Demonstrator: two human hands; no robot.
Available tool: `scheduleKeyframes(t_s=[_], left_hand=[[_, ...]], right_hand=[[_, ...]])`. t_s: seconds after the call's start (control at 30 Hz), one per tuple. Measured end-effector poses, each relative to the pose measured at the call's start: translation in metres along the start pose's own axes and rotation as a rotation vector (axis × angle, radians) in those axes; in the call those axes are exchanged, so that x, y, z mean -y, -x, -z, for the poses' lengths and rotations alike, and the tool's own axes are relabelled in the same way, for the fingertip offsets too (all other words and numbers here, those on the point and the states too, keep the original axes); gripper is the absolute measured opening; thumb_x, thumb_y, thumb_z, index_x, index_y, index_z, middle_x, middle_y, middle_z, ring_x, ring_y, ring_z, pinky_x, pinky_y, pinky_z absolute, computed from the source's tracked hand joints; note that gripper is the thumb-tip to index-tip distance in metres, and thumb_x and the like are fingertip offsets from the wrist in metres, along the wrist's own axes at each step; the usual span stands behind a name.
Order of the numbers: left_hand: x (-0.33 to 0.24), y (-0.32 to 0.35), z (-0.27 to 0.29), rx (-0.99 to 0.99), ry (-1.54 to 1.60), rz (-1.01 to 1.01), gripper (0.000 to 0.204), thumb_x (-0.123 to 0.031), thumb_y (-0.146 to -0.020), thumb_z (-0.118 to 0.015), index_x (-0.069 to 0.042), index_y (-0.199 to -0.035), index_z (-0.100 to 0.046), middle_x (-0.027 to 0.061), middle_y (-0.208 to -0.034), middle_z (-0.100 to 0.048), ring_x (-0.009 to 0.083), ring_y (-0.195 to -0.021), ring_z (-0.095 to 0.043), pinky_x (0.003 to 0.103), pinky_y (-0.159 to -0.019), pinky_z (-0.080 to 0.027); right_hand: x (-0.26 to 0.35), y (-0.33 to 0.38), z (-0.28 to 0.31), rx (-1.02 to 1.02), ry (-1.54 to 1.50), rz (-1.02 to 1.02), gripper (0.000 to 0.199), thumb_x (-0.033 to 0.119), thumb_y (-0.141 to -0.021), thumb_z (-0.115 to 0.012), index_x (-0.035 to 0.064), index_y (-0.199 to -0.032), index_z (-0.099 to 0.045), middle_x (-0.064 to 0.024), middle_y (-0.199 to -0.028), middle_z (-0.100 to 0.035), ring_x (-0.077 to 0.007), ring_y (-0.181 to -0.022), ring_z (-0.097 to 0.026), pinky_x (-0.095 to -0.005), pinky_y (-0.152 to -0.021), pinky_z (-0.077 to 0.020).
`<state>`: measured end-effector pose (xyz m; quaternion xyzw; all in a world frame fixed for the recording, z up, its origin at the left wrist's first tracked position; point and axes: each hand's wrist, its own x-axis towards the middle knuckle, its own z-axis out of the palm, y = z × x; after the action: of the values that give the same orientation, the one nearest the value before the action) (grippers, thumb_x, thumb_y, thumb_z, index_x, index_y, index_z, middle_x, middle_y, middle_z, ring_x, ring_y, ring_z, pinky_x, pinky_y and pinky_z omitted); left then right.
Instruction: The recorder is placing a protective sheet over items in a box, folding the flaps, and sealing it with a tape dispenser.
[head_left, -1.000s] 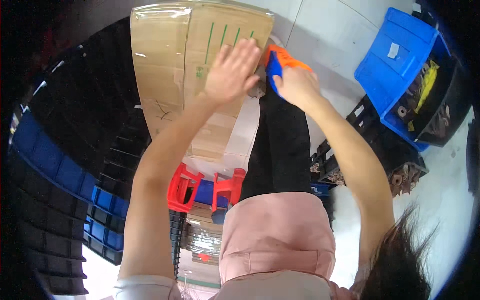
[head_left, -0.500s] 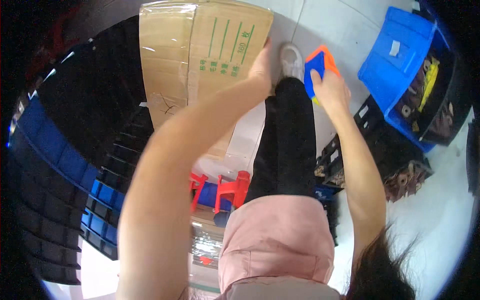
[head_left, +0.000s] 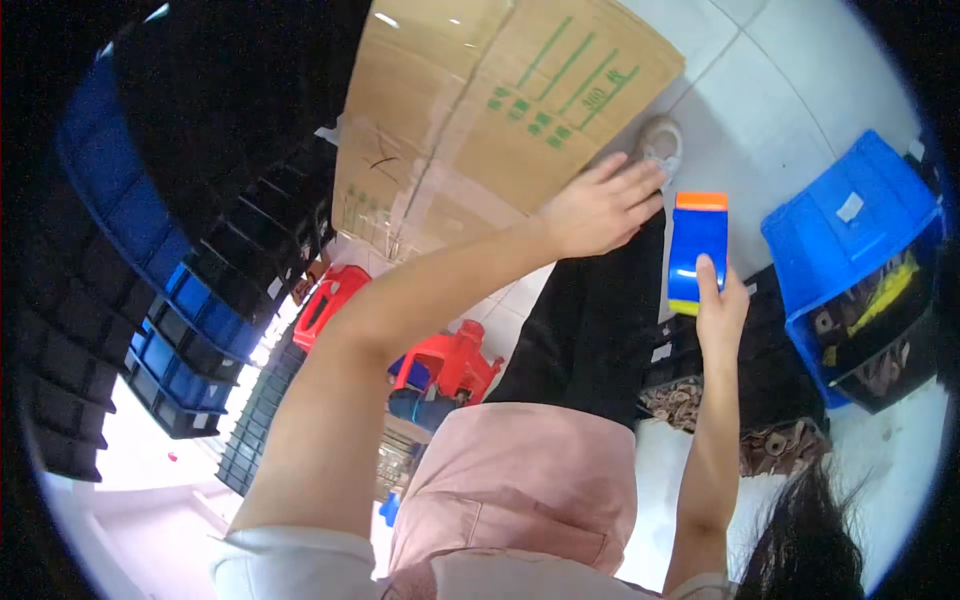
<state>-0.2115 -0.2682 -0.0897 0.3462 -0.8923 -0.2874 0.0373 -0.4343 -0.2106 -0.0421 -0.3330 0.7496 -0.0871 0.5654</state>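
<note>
A large brown cardboard carton [head_left: 470,130] with green print and clear tape over its seam stands in front of me, a little to the left. My left hand [head_left: 606,208] is open beside the carton's near right edge, its fingers stretched out to the right. Whether it touches the carton I cannot tell. My right hand [head_left: 722,305] is shut on a blue packing-tape dispenser [head_left: 697,245] with an orange end and a yellow end. The dispenser is held upright to the right of the carton, apart from it, with my thumb across its lower part.
Stacked black and blue crates [head_left: 190,300] rise at the left. A red plastic stool [head_left: 450,360] stands near my legs. At the right, a blue bin [head_left: 850,215] and black crates [head_left: 765,385] hold brown parts. My shoe [head_left: 660,145] is close to the carton.
My left hand has come away from the carton's right side and opened out. The dispenser in my right hand has turned from tilted to upright. The whole view has shifted.
</note>
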Motion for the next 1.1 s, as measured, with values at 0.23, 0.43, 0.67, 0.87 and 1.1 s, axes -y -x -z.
scheduleKeyframes(t_s=[0.23,0.43,0.67,0.87,1.1], left_hand=[[0.144,0.126,0.034,-0.421,-0.279,0.891,0.068,-0.039,-0.087,-0.045,-0.001,-0.139,-0.024,0.0214,-0.145,-0.021,0.0358,-0.134,-0.021,0.049,-0.107,-0.019],[0.188,0.185,0.045,-0.593,-0.131,1.229,0.067,-0.049,-0.085,-0.044,-0.003,-0.133,-0.035,0.0213,-0.134,-0.041,0.0358,-0.124,-0.038,0.047,-0.1,-0.03],[0.198,0.197,0.085,-0.321,0.236,1.517,0.071,-0.055,-0.091,-0.026,0.004,-0.086,-0.066,0.0266,-0.102,-0.06,0.0406,-0.096,-0.058,0.044,-0.085,-0.045],[0.181,0.225,0.098,-0.199,0.495,1.616,0.058,-0.052,-0.088,-0.036,-0.004,-0.115,-0.053,0.0215,-0.121,-0.052,0.0356,-0.114,-0.048,0.044,-0.096,-0.036],[0.132,0.27,0.019,-0.561,-0.654,1.481,0.05,-0.036,-0.086,-0.05,-0.005,-0.125,-0.046,0.0187,-0.127,-0.047,0.0364,-0.116,-0.046,0.047,-0.1,-0.032]], right_hand=[[0.036,0.022,0.01,0.194,0.307,0.03,0.037,0.031,-0.089,-0.054,-0.0033,-0.102,-0.058,-0.0137,-0.085,-0.065,-0.017,-0.078,-0.059,-0.0328,-0.074,-0.0456],[0.059,0.058,0.016,0.219,0.43,0.069,0.033,0.027,-0.089,-0.056,-0.005,-0.093,-0.059,-0.008,-0.075,-0.061,-0.0109,-0.069,-0.051,-0.0292,-0.064,-0.0437],[0.058,0.092,0.004,0.317,0.535,0.006,0.026,0.021,-0.09,-0.057,-0.0039,-0.094,-0.06,-0.0072,-0.078,-0.063,-0.0093,-0.069,-0.052,-0.0276,-0.064,-0.0446],[0.1,0.118,-0.016,0.323,0.581,-0.028,0.034,0.028,-0.089,-0.057,-0.0043,-0.096,-0.06,-0.0072,-0.082,-0.063,-0.0109,-0.074,-0.053,-0.0279,-0.069,-0.0452],[0.118,0.128,-0.01,0.302,0.595,-0.083,0.031,0.025,-0.09,-0.055,-0.0047,-0.097,-0.059,-0.0067,-0.082,-0.063,-0.0104,-0.074,-0.053,-0.0273,-0.069,-0.0449]])
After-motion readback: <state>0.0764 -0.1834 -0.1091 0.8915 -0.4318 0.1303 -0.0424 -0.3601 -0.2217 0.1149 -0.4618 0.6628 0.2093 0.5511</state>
